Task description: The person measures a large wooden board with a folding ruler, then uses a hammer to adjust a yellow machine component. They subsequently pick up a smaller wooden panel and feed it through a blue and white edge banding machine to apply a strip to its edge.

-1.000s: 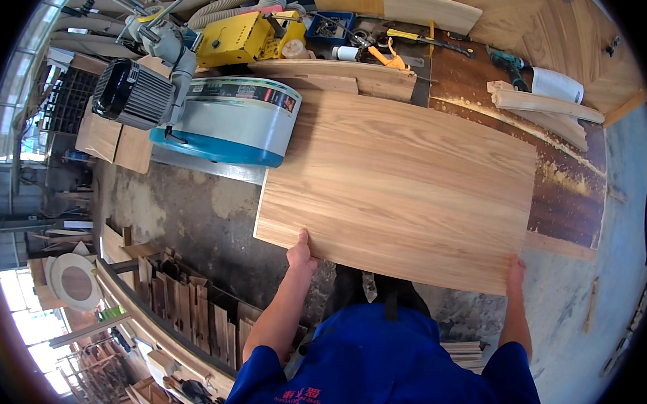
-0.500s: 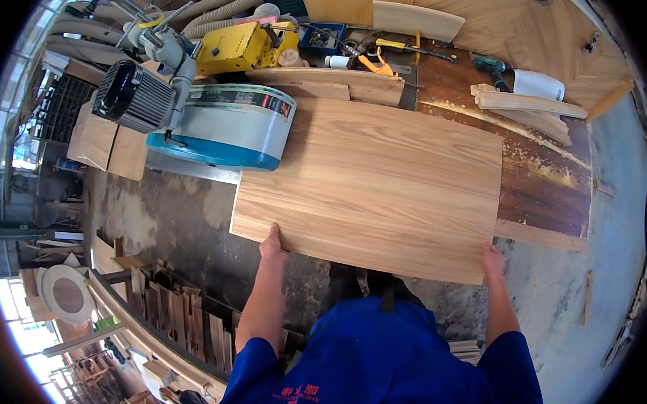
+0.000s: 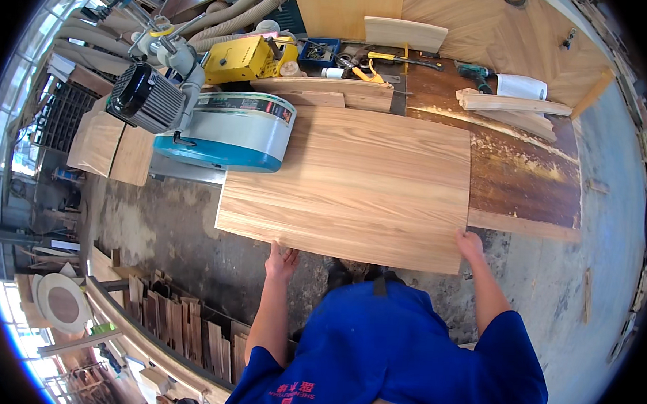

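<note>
A broad wooden panel [image 3: 346,196] with light, striped grain lies in front of me, its far left part under the teal-and-white machine head [image 3: 228,127]. My left hand [image 3: 282,261] is at the panel's near edge, left of its middle. Its fingers are spread and the tips meet the edge. At the near right corner, my right hand [image 3: 470,245] grips the panel's side edge, thumb up against it and the other fingers mostly hidden.
A grey motor [image 3: 147,98] is mounted beside the machine head. Beyond the panel are a yellow machine [image 3: 237,58], a blue bin [image 3: 320,50] and a cordless drill [image 3: 476,75]. Wood strips [image 3: 515,104] lie on the dusty brown tabletop [image 3: 522,176]. Offcuts [image 3: 175,318] stand at lower left.
The panel has shifted left relative to the machine and tabletop. My left thumb has come off its top face and that hand has opened. My right hand has moved left with the corner.
</note>
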